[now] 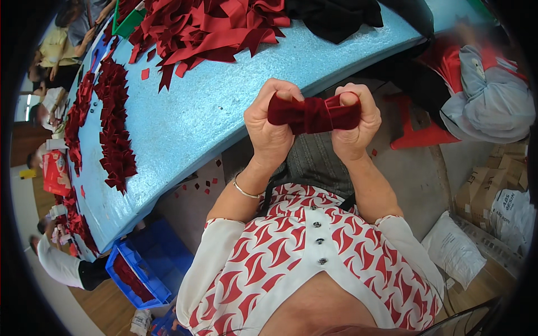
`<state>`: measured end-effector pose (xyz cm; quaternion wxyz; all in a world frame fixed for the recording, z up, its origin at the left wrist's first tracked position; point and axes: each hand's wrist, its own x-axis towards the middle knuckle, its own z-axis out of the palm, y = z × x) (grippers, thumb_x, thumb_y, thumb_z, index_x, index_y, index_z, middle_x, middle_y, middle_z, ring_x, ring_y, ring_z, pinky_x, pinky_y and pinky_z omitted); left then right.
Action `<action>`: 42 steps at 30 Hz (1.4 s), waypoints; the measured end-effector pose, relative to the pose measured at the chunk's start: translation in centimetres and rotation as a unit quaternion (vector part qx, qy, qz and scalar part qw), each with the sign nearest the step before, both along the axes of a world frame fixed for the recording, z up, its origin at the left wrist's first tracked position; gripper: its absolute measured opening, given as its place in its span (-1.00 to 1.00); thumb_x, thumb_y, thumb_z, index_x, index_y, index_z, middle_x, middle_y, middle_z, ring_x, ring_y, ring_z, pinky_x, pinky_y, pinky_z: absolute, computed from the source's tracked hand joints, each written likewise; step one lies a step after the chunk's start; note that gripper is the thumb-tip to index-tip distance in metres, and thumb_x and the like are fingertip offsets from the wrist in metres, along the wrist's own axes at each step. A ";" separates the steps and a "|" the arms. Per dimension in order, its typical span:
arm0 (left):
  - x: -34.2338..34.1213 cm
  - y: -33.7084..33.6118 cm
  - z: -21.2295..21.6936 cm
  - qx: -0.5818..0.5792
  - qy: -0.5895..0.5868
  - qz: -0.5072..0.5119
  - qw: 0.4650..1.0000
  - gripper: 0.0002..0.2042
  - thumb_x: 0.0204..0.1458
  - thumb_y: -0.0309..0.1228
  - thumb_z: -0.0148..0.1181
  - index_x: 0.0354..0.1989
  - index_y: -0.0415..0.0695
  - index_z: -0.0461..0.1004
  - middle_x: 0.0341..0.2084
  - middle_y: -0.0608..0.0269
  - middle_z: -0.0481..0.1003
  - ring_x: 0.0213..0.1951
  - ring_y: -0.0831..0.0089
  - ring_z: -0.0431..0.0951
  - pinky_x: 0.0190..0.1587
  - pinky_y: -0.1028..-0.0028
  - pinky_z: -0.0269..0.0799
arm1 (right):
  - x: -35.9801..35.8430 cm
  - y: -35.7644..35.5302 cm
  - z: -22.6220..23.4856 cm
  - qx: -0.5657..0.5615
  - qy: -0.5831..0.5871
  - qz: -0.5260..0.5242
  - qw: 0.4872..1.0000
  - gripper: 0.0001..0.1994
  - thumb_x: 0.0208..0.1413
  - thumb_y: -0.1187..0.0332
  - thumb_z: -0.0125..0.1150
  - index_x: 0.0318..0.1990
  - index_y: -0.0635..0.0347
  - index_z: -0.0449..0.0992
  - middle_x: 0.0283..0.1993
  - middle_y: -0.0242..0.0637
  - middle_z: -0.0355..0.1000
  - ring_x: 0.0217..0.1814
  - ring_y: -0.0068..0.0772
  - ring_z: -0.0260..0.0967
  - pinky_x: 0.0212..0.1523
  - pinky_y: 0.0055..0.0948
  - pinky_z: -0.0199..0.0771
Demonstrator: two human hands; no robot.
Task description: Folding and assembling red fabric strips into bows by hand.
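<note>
A dark red velvet bow (pixel 315 115) is stretched between my two hands, above my lap and just off the table's near edge. My left hand (pixel 271 124) grips its left loop, fingers curled round it. The right loop is held by my right hand (pixel 357 120), with a fingertip showing inside the loop. A band wraps the bow's middle. On the light blue table (pixel 185 129) lies a large heap of red ribbon pieces (pixel 218 28), beyond my hands. A long row of dark red bows (pixel 116 123) runs along the table to the left.
Black cloth (pixel 336 17) lies at the table's far side. A green bin (pixel 129 22) stands by the heap. Below the table at left is a blue crate (pixel 148 263) holding dark red pieces. Cartons (pixel 487 185) and a white sack (pixel 454 249) sit at right. Other people are nearby.
</note>
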<state>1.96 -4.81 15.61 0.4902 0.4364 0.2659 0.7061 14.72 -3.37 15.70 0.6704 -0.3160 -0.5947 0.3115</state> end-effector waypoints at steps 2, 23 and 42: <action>0.4 0.1 0.0 -0.030 -0.029 -0.017 0.999 -0.86 0.08 -0.45 0.01 -0.43 -0.26 0.38 -0.43 0.28 0.39 -0.43 0.61 0.37 -0.36 0.66 0.31 | -0.1 -0.2 0.5 -0.035 0.005 -0.012 0.999 -0.78 0.12 0.28 0.05 -0.40 0.28 0.33 -0.54 -0.46 0.26 -0.47 -0.72 0.15 -0.43 -0.72 0.19; 2.4 1.2 0.4 -0.246 -0.163 -0.072 0.953 -0.66 0.12 -0.15 -0.08 -0.44 -0.22 0.38 -0.62 0.25 0.40 -0.65 0.57 0.34 -0.61 0.58 0.25 | 0.3 0.4 -1.1 -0.160 0.201 0.041 0.966 -0.94 0.04 0.49 0.02 -0.34 0.27 0.37 -0.48 -0.44 0.40 -0.41 -0.72 0.29 -0.35 -0.70 0.30; 2.4 1.5 -1.0 -0.304 -0.157 -0.075 0.937 -0.71 0.10 -0.12 -0.03 -0.45 -0.09 0.33 -0.63 0.36 0.37 -0.73 0.63 0.30 -0.79 0.64 0.09 | 0.8 0.6 -2.5 -0.220 0.204 0.069 0.951 -0.90 0.02 0.48 0.02 -0.34 0.32 0.43 -0.52 -0.39 0.41 -0.43 -0.69 0.33 -0.40 -0.67 0.33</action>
